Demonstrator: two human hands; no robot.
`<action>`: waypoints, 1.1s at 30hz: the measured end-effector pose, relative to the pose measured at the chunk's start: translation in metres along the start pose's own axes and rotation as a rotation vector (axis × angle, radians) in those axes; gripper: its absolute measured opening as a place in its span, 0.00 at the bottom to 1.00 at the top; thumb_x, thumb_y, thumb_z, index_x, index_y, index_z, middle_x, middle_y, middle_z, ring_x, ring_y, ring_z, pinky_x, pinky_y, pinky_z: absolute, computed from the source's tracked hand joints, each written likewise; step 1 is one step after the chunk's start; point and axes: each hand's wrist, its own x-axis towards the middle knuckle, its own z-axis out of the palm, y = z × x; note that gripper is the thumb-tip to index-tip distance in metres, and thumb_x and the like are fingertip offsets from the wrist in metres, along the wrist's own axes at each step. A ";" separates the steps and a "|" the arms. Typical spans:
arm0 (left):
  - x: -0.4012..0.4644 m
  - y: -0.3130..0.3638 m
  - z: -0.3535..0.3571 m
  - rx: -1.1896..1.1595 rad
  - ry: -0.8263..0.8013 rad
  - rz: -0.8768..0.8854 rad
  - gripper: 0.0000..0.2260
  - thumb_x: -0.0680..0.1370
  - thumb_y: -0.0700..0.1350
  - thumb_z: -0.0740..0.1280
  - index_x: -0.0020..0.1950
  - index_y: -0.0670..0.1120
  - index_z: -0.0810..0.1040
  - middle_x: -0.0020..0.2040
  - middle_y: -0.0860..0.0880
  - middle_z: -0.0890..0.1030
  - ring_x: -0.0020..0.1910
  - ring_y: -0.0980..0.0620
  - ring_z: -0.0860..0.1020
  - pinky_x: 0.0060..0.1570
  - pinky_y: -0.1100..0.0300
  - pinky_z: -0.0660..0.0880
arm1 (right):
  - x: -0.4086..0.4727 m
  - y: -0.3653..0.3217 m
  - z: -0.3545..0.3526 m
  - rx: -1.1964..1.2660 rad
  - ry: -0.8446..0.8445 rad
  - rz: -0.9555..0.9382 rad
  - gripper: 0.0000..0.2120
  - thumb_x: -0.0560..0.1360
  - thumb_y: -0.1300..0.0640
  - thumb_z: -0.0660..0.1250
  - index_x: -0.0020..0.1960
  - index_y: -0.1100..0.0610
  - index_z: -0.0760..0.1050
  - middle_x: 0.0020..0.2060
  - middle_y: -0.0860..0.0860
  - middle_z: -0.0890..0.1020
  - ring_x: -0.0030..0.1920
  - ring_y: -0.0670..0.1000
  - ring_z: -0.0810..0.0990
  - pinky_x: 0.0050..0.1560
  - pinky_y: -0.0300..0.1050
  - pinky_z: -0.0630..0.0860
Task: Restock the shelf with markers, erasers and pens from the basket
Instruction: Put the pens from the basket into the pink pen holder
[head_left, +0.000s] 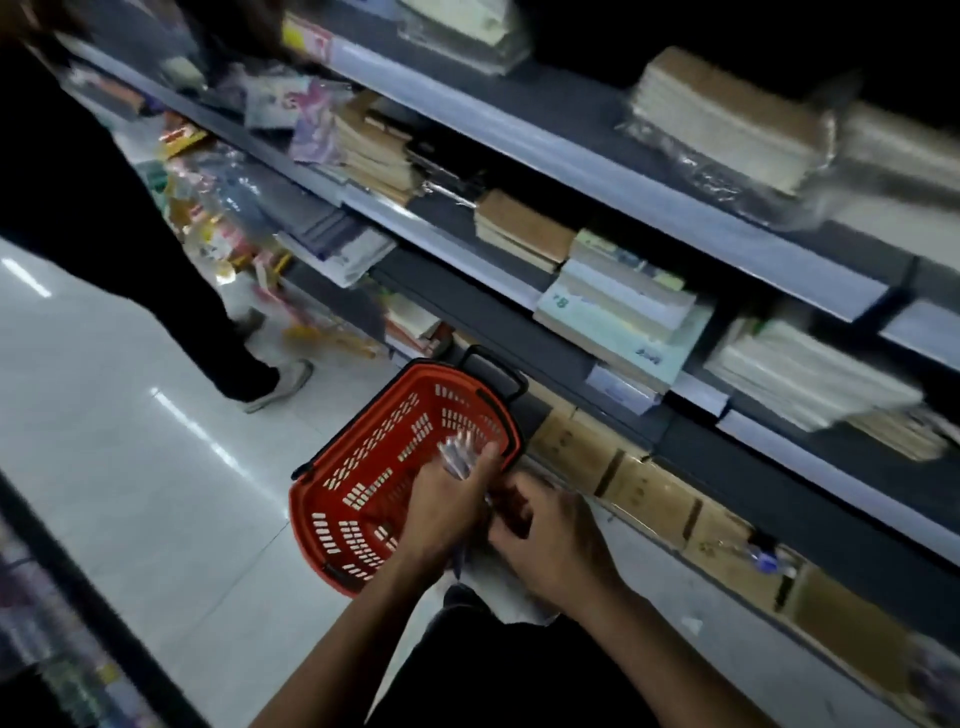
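1. Shelf unit (597, 156); several tiers running along the right side of the aisle, loaded with stacked notebooks (618, 306) and wrapped paper packs (727, 119); many stacks overhang the front lips; risk, by judgement: a rising hand or elbow clips an overhanging stack and tips it off the edge.
2. Floor (130, 415); pale, glossy tiles; open room lies to the left of the basket, narrowed by a second rack (62, 597) at the lower left.
3. Bystander's legs (182, 291); standing up the aisle near the shelf front, well apart from the basket; limits movement that way.
4. Cardboard boxes (649, 493); a row under the lowest shelf edge, just beside the right hand; little clearance there.
5. Basket (363, 467); red, on the floor against the shelf base, handle (493, 374) folded toward the shelf; contents mostly hidden by the hands; a pull against its near rim could tip it.
6. Left hand (447, 509); over the basket's near right corner, fingers curled round a bundle of pens (460, 457); blurred; loose pens could slide out.
7. Right hand (550, 540); at the basket's right rim, touching the left; fingers curled, on what cannot be told.
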 end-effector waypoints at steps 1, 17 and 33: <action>-0.001 0.004 0.012 0.060 -0.061 0.043 0.27 0.80 0.65 0.65 0.41 0.41 0.82 0.36 0.44 0.85 0.37 0.46 0.84 0.45 0.45 0.81 | -0.009 0.006 -0.008 -0.054 0.045 0.032 0.10 0.75 0.46 0.70 0.55 0.46 0.77 0.43 0.40 0.79 0.41 0.39 0.76 0.37 0.26 0.66; -0.124 0.045 0.268 0.070 -0.475 0.188 0.17 0.84 0.46 0.68 0.35 0.49 0.81 0.25 0.49 0.78 0.21 0.57 0.75 0.21 0.65 0.68 | -0.246 0.163 -0.160 0.314 0.621 0.375 0.02 0.75 0.51 0.68 0.45 0.45 0.77 0.36 0.39 0.81 0.35 0.41 0.79 0.36 0.29 0.71; -0.196 0.081 0.362 0.204 -0.885 0.371 0.08 0.81 0.39 0.71 0.42 0.43 0.83 0.34 0.47 0.84 0.29 0.51 0.77 0.30 0.61 0.74 | -0.306 0.214 -0.228 0.630 0.787 0.385 0.07 0.74 0.56 0.74 0.47 0.48 0.76 0.38 0.51 0.86 0.38 0.51 0.86 0.48 0.61 0.83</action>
